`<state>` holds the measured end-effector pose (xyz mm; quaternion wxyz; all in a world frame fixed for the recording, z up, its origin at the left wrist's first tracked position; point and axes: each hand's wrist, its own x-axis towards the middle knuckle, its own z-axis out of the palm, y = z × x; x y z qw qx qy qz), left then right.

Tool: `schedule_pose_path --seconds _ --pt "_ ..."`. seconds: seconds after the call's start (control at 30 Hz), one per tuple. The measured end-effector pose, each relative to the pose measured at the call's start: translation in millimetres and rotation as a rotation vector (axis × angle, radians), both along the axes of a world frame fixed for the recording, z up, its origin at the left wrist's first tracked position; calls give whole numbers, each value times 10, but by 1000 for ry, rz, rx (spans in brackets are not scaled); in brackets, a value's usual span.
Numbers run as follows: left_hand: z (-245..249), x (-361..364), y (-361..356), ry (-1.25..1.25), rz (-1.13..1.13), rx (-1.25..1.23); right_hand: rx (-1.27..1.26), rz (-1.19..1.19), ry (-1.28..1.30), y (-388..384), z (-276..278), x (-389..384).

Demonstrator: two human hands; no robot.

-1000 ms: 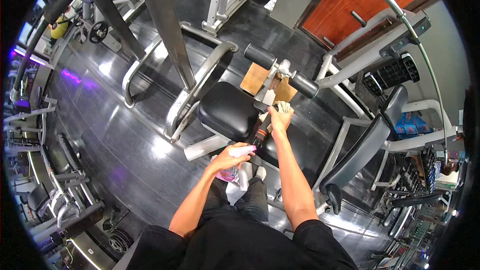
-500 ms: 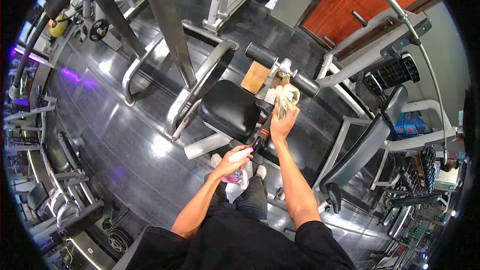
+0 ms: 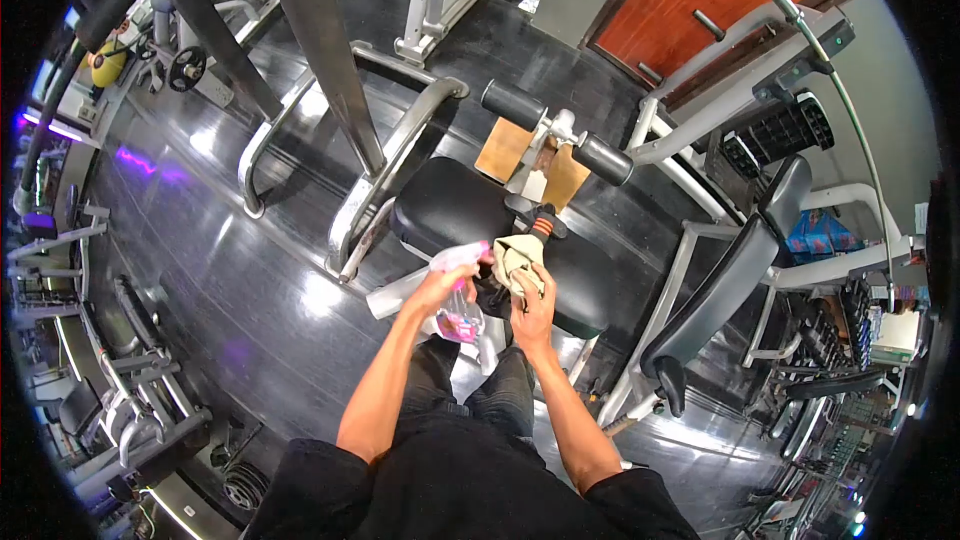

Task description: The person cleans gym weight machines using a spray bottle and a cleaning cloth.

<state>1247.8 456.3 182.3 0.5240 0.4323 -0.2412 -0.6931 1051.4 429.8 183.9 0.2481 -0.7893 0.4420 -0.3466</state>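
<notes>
Here the left hand (image 3: 438, 288) is wrapping closed around the neck of a spray bottle (image 3: 459, 326), pink showing low in its clear body, and the bottle is hanging in the air just off the near edge of the left black pad (image 3: 450, 202). Across from it, the right hand (image 3: 533, 312) is holding a cream cloth (image 3: 517, 254), fingers bent and nearly closed on the bunched fabric. That cloth is sitting over a black bar with orange bands (image 3: 543, 226), between the left pad and the inner edge of the right black pad (image 3: 582, 285). Past the pads' far edges, two black rollers (image 3: 604, 158) are flanking a metal post, with wooden boards (image 3: 503, 150) showing beneath.
</notes>
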Motion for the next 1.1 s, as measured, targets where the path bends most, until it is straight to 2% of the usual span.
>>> schedule_pose_path --seconds 0.07,0.13,0.2,0.27,0.33,0.37,0.43,0.47,0.53,0.57,0.63,0.67,0.77,0.87,0.93,1.1 --pt "173 86 -203 -125 -135 69 83 -47 -94 -26 1 54" --pt "231 136 -415 -186 -177 24 87 -42 -117 -37 -68 36" --pt "225 169 -593 -163 -225 11 451 -413 -570 -41 -106 27" --pt "280 177 -729 -153 -337 38 776 -624 -1201 -83 -181 -53" --pt "345 142 -790 -153 -414 80 610 -831 -1242 -83 1 -72" --pt "376 121 -825 -154 -483 121 603 -841 -1245 -53 48 -111" --pt "322 64 -894 -110 -536 113 375 -731 -747 50 93 -248" --pt "298 49 -933 -70 -575 106 373 -733 -748 89 0 -306" --pt "303 58 -1008 -48 -574 165 30 -427 -292 114 -36 -288" --pt "175 65 -1053 21 -586 214 -69 -317 -218 148 -64 -280" --pt "164 83 -1157 109 -629 318 -72 -56 -14 119 -118 -216" --pt "162 63 -1177 -12 -599 342 -81 83 101 93 -160 -178" --pt "165 79 -1234 116 -739 238 -165 106 146 243 -282 -60" --pt "209 48 -1220 44 -725 251 -164 145 179 366 -275 -115" --pt "254 21 -1206 -3 -640 261 -165 193 178 426 -350 -186" --pt "174 18 -1164 18 -604 204 -91 319 165 540 -361 -303"
